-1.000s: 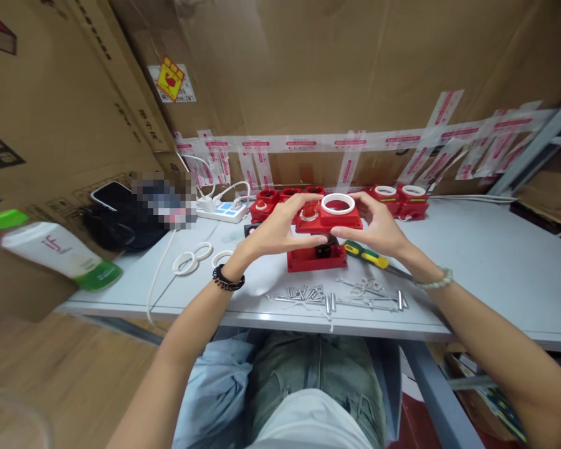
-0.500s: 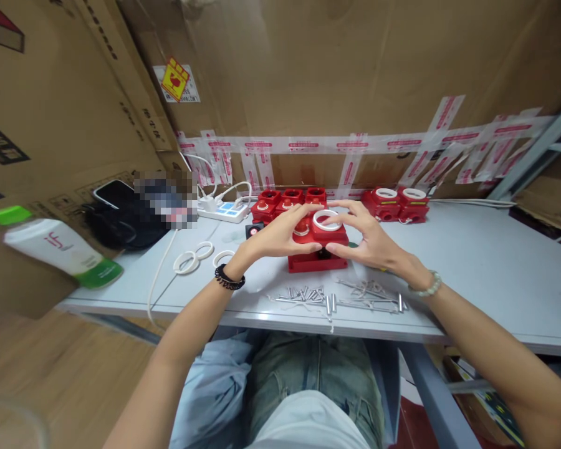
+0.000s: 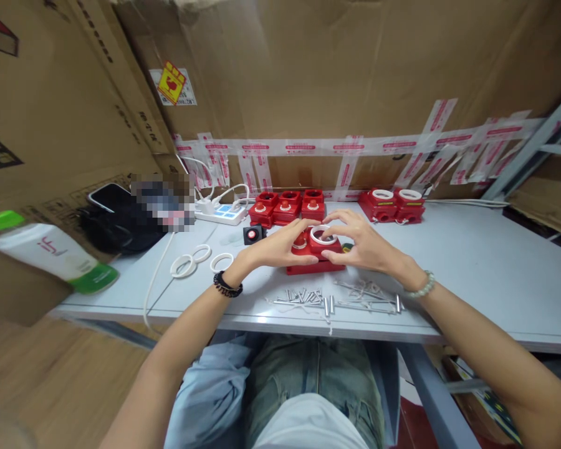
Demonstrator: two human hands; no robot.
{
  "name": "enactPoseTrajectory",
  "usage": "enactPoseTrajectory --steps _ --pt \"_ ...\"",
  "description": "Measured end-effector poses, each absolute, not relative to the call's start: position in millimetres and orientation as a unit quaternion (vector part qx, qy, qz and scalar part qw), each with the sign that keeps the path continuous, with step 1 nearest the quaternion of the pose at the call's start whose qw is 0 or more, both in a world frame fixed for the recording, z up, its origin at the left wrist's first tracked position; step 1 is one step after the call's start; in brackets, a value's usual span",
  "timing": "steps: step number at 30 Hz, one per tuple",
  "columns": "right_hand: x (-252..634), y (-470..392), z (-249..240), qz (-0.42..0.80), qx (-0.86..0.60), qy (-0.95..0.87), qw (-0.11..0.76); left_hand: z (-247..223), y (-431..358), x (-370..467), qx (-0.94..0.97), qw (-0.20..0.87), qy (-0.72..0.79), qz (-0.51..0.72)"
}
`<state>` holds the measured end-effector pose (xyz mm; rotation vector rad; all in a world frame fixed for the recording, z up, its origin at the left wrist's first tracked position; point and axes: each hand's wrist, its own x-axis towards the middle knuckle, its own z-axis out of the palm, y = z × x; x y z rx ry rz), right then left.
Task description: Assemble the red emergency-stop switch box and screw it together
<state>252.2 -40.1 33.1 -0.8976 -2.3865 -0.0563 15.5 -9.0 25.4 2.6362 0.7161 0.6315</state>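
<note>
Both my hands grip a red housing cover (image 3: 333,247) from its two sides at the middle of the table. A white ring (image 3: 325,242) sits around the round opening on the cover's top. My left hand (image 3: 280,246) holds the left side, partly hiding a red knob with a white collar. My right hand (image 3: 362,242) curls around the right side, its fingers close to the ring. Directly under the cover lies a flat red base (image 3: 315,268). Whether cover and base are fully seated together cannot be made out.
Silver metal pins and screws (image 3: 303,297) lie near the front edge. Loose white rings (image 3: 183,266) and a black block with a red button (image 3: 252,234) are leftward. Red housings (image 3: 287,209) (image 3: 393,206) stand behind, beside a power strip (image 3: 222,213). A bottle (image 3: 56,255) stands far left.
My hands have lowered the red cover onto the base; the dark gap seen between them has closed. The view has shifted slightly.
</note>
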Motion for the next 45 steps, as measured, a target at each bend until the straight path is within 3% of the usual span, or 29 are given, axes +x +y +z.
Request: enactPoseTrajectory --steps 32,45 --pt "254.0 -41.9 37.6 -0.013 -0.33 -0.908 0.257 23.3 -5.7 17.7 0.931 0.147 0.272 0.195" --pt "255.5 -41.4 38.2 0.047 -0.352 -0.899 0.258 25.6 -9.0 29.4 0.922 0.195 0.246 0.226"
